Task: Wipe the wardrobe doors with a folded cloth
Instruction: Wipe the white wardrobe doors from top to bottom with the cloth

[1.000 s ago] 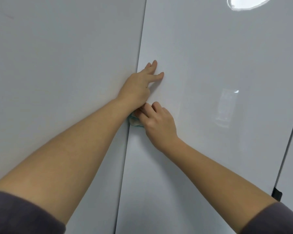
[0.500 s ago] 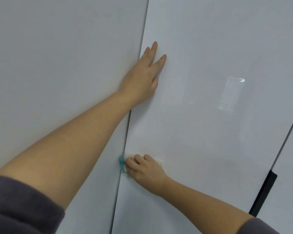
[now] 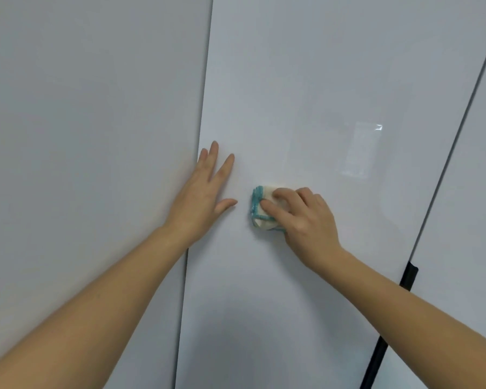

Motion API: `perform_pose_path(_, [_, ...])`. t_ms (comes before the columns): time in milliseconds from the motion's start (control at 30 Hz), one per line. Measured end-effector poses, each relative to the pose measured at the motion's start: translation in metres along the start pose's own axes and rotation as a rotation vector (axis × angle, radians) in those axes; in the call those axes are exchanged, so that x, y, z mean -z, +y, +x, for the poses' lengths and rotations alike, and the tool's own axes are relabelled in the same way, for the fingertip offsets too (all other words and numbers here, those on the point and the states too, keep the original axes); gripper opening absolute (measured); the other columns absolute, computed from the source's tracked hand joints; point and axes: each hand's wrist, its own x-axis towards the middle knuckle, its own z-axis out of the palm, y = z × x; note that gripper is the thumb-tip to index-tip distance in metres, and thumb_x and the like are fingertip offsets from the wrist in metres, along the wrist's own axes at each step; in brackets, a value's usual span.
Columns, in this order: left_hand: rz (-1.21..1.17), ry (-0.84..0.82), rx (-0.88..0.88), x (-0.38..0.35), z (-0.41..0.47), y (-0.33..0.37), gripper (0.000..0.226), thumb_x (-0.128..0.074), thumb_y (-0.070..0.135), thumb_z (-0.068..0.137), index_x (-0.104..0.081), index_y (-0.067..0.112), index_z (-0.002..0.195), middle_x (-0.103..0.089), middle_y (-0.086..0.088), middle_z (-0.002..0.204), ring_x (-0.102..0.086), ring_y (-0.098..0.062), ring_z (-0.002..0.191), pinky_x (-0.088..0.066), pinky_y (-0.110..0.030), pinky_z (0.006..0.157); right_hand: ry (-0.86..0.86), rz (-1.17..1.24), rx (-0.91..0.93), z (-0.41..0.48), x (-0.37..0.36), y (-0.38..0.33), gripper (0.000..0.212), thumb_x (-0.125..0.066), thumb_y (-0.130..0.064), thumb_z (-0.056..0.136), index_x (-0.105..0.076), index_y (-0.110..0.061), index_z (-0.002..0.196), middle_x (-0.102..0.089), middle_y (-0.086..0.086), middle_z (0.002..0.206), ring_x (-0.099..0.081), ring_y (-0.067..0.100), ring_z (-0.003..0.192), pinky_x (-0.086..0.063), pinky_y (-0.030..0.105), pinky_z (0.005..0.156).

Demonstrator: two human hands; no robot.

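A glossy white wardrobe door (image 3: 320,80) fills the middle of the head view, with another white door (image 3: 82,108) to its left. My left hand (image 3: 202,197) lies flat with straight fingers on the middle door, right beside the seam. My right hand (image 3: 300,217) grips a small folded cloth (image 3: 261,209), white with a teal edge, and presses it against the middle door with curled fingers. The cloth sits just to the right of my left thumb, apart from it.
A dark seam (image 3: 197,164) runs between the left and middle doors. On the right a third door (image 3: 474,192) begins past another seam, where a black vertical handle (image 3: 387,327) sits low down.
My right hand has slid the cloth from the left seam, low on the door, up and to the right. My left hand still lies flat by the seam.
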Motion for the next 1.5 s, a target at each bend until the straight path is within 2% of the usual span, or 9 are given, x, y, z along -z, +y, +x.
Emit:
perform_pose_path(200, [0.035, -0.049, -0.027, -0.011, -0.009, 0.006, 0.092, -0.07, 0.04, 0.082, -0.015, 0.024, 0.154, 0.004, -0.011, 0.161, 0.001, -0.031, 0.148, -0.021, -0.038, 0.115, -0.101, 0.087, 0.154, -0.059, -0.014, -0.032, 0.037, -0.033, -0.008, 0.102, -0.07, -0.014, 0.106, -0.065, 0.006, 0.103, -0.045, 0.025, 0.075, -0.036, 0.034, 0.057])
perform_pose_path(400, [0.087, 0.003, -0.055, -0.018, -0.014, 0.002, 0.095, -0.077, 0.038, 0.075, -0.024, 0.022, 0.152, -0.007, -0.015, 0.161, -0.011, -0.036, 0.147, -0.034, -0.043, 0.109, -0.227, 0.068, 0.328, -0.097, -0.017, -0.043, 0.025, -0.043, -0.01, 0.099, -0.065, -0.019, 0.107, -0.064, 0.001, 0.102, -0.054, 0.023, 0.075, -0.037, 0.033, 0.06])
perform_pose_path(567, [0.077, 0.012, -0.05, -0.017, -0.013, 0.002, 0.094, -0.077, 0.038, 0.075, -0.026, 0.023, 0.152, -0.008, -0.014, 0.161, -0.012, -0.035, 0.147, -0.04, -0.044, 0.105, -0.038, 0.035, 0.116, -0.048, 0.006, -0.001, 0.036, -0.034, -0.007, 0.1, -0.068, -0.017, 0.106, -0.063, 0.007, 0.106, -0.05, 0.027, 0.078, -0.037, 0.034, 0.059])
perform_pose_path(767, [0.043, 0.02, -0.028, -0.018, -0.015, 0.004, 0.092, -0.077, 0.035, 0.076, -0.026, 0.025, 0.152, -0.008, -0.011, 0.161, -0.011, -0.032, 0.148, -0.039, -0.044, 0.105, 0.058, -0.05, -0.086, -0.024, 0.03, 0.04, 0.034, -0.064, -0.001, 0.079, -0.071, -0.019, 0.107, -0.066, 0.011, 0.109, -0.048, 0.028, 0.09, -0.041, 0.037, 0.064])
perform_pose_path(967, [0.025, 0.041, -0.005, -0.019, -0.026, 0.018, 0.086, -0.076, 0.033, 0.079, -0.03, 0.024, 0.151, -0.011, -0.012, 0.161, -0.014, -0.031, 0.147, -0.05, -0.043, 0.092, -0.059, 0.041, 0.073, -0.118, 0.014, 0.003, 0.038, -0.055, 0.004, 0.087, -0.06, -0.018, 0.118, -0.053, 0.005, 0.121, -0.048, 0.026, 0.088, -0.043, 0.036, 0.068])
perform_pose_path(1167, [0.025, 0.033, -0.021, -0.027, -0.033, 0.033, 0.086, -0.074, 0.037, 0.079, -0.028, 0.024, 0.151, -0.008, -0.013, 0.161, -0.012, -0.033, 0.148, -0.046, -0.046, 0.098, -0.252, 0.031, 0.257, -0.165, 0.029, 0.0, 0.038, -0.028, -0.002, 0.098, -0.056, -0.023, 0.114, -0.052, 0.0, 0.117, -0.049, 0.022, 0.089, -0.042, 0.032, 0.072])
perform_pose_path(1300, [0.009, 0.036, -0.041, -0.027, -0.031, 0.041, 0.086, -0.075, 0.034, 0.079, -0.029, 0.024, 0.151, -0.009, -0.012, 0.161, -0.012, -0.033, 0.148, -0.047, -0.047, 0.098, -0.126, -0.016, 0.134, -0.131, 0.045, 0.035, 0.036, -0.05, 0.005, 0.085, -0.058, -0.022, 0.108, -0.058, 0.004, 0.114, -0.05, 0.027, 0.09, -0.042, 0.036, 0.074])
perform_pose_path(1367, [0.006, 0.041, -0.061, -0.028, -0.028, 0.045, 0.086, -0.076, 0.033, 0.079, -0.03, 0.023, 0.151, -0.011, -0.013, 0.161, -0.013, -0.033, 0.147, -0.048, -0.048, 0.097, -0.054, -0.053, 0.048, -0.109, 0.059, 0.059, 0.031, -0.047, 0.001, 0.09, -0.06, -0.022, 0.106, -0.064, 0.007, 0.11, -0.051, 0.03, 0.09, -0.043, 0.037, 0.073])
perform_pose_path(1500, [0.012, 0.04, -0.072, -0.035, -0.025, 0.049, 0.085, -0.077, 0.033, 0.078, -0.032, 0.023, 0.15, -0.014, -0.015, 0.16, -0.016, -0.035, 0.147, -0.045, -0.052, 0.1, -0.001, -0.098, -0.062, -0.095, 0.071, 0.086, 0.035, -0.055, -0.001, 0.082, -0.058, -0.022, 0.11, -0.053, 0.006, 0.116, -0.05, 0.032, 0.092, -0.043, 0.04, 0.073])
